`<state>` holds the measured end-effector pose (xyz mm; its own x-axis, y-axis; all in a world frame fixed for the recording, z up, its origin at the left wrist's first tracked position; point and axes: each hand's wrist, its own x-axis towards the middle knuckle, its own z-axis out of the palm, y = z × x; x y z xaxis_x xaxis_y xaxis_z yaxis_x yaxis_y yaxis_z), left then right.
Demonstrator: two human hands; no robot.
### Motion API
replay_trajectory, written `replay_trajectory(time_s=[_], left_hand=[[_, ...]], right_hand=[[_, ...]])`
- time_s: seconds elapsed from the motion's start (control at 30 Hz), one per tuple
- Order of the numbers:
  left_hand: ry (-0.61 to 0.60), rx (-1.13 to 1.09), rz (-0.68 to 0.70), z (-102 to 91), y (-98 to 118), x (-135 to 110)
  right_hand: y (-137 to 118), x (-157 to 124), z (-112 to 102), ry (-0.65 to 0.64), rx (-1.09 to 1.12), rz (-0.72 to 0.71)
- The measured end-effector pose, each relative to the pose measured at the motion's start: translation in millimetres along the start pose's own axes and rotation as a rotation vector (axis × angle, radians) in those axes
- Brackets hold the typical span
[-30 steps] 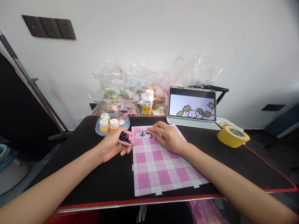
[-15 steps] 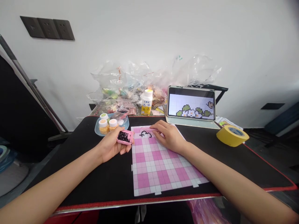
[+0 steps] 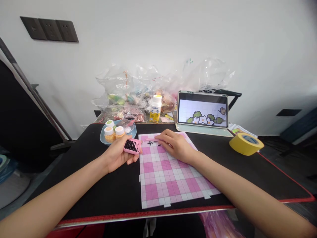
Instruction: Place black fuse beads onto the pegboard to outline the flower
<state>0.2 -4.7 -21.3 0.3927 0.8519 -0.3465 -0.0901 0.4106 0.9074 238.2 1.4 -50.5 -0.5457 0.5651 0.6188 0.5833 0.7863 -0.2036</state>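
Note:
My left hand [image 3: 120, 152] is closed around a small pink tray [image 3: 139, 149] and holds it just left of the pegboard. Black beads [image 3: 130, 144] lie in the tray, partly lined up in its grooves. My right hand [image 3: 176, 144] rests over the upper part of the pink-and-white checked pegboard [image 3: 158, 172], its fingers pinching slender pink tweezers [image 3: 150, 139] that point left. Below the tweezers, a few black beads [image 3: 150, 143] form a short line pattern on the board. The tweezers and my fingers cover part of that pattern.
A blue plate [image 3: 103, 139] with capped bead jars [image 3: 109, 135] stands behind my left hand. At the back are a white-and-yellow bottle [image 3: 155, 109], plastic bags [image 3: 128, 99] and a tablet [image 3: 203, 112] showing a pixel flower pattern. A yellow tape roll [image 3: 244, 145] lies at right.
My right hand has shifted slightly left, and the tweezers have come down over the black bead pattern, hiding more of it. My left hand with the tray stays almost still.

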Motion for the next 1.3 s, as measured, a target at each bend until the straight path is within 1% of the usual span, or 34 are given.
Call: replay_trajectory(time_s=[0.37, 0.6, 0.83, 1.1, 1.3], left_hand=[[0.003, 0.011, 0.001, 2.0, 1.6, -1.1], [0.023, 0.005, -0.001, 2.1, 1.3, -1.1], [0.027, 0.007, 0.007, 2.0, 0.6, -1.4], [0.015, 0.008, 0.005, 1.9, 1.4, -2.1], [0.032, 0.006, -0.001, 4.0, 2.4, -2.3]], right_hand=[[-1.7, -1.1, -0.4, -0.056, -0.020, -0.008], [-0.7, -1.1, -1.2, 0.006, -0.034, -0.008], [-1.3, -0.3, -2.6, 0.053, -0.118, 0.017], [-0.8, -0.8, -3.1, 0.029, -0.110, 0.015], [-0.2, -0.8, -2.4, 0.023, -0.096, 0.019]])
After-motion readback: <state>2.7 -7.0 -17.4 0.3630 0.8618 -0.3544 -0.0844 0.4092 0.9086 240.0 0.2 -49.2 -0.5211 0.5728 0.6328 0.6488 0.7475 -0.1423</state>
